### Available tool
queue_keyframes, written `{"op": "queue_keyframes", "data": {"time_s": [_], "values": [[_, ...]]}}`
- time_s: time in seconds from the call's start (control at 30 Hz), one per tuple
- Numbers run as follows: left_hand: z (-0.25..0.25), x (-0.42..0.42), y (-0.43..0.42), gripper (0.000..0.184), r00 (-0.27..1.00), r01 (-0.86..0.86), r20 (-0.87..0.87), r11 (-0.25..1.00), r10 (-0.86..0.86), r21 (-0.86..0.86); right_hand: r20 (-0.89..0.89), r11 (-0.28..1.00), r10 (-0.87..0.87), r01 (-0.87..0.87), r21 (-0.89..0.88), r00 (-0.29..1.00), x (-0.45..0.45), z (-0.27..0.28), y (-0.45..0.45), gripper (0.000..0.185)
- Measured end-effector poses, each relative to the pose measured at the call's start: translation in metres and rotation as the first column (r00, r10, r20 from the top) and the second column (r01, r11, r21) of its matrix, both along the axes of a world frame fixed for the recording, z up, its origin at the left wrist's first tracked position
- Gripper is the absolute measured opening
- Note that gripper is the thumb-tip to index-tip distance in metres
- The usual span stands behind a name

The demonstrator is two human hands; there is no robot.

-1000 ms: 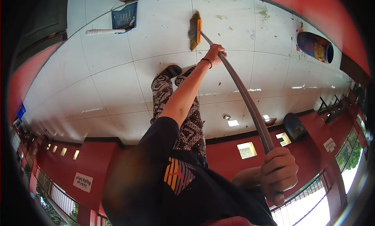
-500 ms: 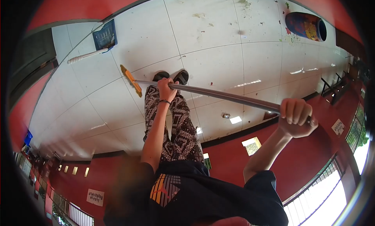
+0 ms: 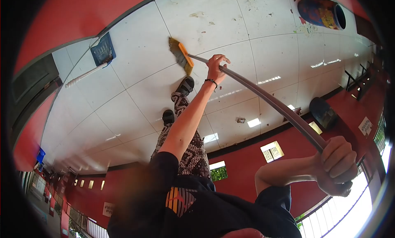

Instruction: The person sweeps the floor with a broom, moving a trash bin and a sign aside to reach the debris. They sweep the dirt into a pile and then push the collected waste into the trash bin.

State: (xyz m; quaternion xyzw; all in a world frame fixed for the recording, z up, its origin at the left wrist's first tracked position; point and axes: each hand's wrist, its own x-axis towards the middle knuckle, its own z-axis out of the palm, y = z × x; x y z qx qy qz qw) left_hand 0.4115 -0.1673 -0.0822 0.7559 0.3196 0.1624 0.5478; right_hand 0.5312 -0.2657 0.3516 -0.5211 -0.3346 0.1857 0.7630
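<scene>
A broom with an orange head and dark yellowish bristles [image 3: 183,57] rests on the white tiled floor, ahead of my feet. Its grey handle [image 3: 271,100] slants across the view toward the lower right. Low on that handle, near the broom head, my left hand [image 3: 216,68] is closed around it, fingers partly lifted. My right hand [image 3: 338,166] makes a fist round the handle's top end. Between the broom and my body are my dark sandals [image 3: 186,86], one foot ahead of the other.
A blue dustpan [image 3: 103,51] with a white handle lies left by the red wall. A dark painted barrel [image 3: 321,14] is at upper right, with scattered debris [image 3: 306,28] beside it. Another dark bin [image 3: 323,112] stands against the right-hand wall. A small object [image 3: 240,120] lies on the floor.
The broom head has moved to the right and forward across the floor. My left hand has gone with it, and my right hand has come lower and closer. One foot has stepped ahead.
</scene>
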Motion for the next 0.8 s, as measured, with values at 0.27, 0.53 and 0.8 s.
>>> {"op": "queue_keyframes", "data": {"time_s": [0.27, 0.53, 0.8], "values": [[0.035, 0.162, 0.005, 0.023, 0.93, 0.322, 0.211, 0.944, -0.301, -0.072, 0.497, 0.893, -0.381, 0.449, -0.019, 0.78, -0.02, 0.036, -0.059, 0.043], [0.106, 0.073, 0.036, 0.022, 0.945, 0.256, 0.182, 0.961, -0.271, 0.103, -0.009, 0.856, -0.053, 0.05, 0.514, 0.999, -0.006, 0.081, -0.057, 0.041], [-0.02, -0.144, 0.149, 0.03, 0.898, 0.124, -0.427, 0.992, -0.104, 0.02, -0.549, 0.979, 0.163, -0.065, 0.195, 0.819, 0.044, -0.122, 0.057, 0.034]]}}
